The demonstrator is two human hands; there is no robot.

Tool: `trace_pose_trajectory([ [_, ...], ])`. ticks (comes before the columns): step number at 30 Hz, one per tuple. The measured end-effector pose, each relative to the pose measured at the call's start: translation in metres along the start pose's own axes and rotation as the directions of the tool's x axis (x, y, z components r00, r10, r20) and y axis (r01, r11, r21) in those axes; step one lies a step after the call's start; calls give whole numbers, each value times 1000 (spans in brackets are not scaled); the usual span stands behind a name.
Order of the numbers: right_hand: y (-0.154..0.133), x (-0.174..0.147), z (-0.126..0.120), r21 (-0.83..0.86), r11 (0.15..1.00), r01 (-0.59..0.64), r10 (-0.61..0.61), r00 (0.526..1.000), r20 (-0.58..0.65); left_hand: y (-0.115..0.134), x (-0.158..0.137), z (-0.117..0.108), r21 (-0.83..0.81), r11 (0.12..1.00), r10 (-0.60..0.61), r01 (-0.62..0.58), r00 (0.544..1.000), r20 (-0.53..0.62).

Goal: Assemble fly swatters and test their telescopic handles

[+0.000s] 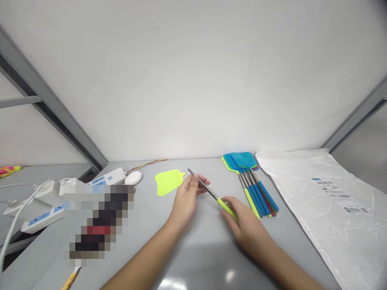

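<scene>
Both hands hold one fly swatter handle [213, 194], a metal rod with a yellow-green grip, tilted above the table. My left hand [190, 193] pinches the metal rod near its far end. Around the yellow-green grip, my right hand [238, 217] is closed. A separate yellow-green fly swatter head [169, 182], perforated and with a short stem, lies flat on the table beyond my left hand. To the right of my right hand lies a pile of whole fly swatters [254, 185] with blue, yellow-green and red parts.
A white plastic mailing bag [329, 201] with a printed label covers the table's right side. At left are white power strips [110, 176] with cables, a round white object [133, 178] and a pixelated dark object [99, 221]. A white wall [187, 80] stands behind.
</scene>
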State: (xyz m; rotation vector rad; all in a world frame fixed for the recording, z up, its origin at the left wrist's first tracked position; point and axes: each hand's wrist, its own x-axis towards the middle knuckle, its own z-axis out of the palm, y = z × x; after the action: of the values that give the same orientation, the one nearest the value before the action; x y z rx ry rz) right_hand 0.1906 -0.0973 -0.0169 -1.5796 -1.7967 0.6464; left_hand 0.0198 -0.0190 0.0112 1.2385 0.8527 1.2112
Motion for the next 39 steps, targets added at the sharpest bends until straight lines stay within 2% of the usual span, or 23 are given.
trace_pose_trajectory([
  [4,-3,1,2,-7,999,-35,35,997,61,-1,1,0,-82,996,-51,46,997,-61],
  [9,-10,2,9,46,998,-47,42,993,106,-4,1,1,-177,976,-125,125,992,10],
  [22,-19,17,41,103,994,34,-36,999,23,-10,2,-2,-327,940,-95,94,995,14],
  [30,-19,27,45,177,982,67,-63,998,-28,-15,3,0,-366,925,-111,107,994,10],
  [34,-14,27,45,275,961,7,-5,1000,-7,-18,3,5,-389,907,-163,161,986,28],
  [39,-6,27,50,478,872,-103,79,994,70,-20,2,10,-397,901,-155,174,985,79],
])
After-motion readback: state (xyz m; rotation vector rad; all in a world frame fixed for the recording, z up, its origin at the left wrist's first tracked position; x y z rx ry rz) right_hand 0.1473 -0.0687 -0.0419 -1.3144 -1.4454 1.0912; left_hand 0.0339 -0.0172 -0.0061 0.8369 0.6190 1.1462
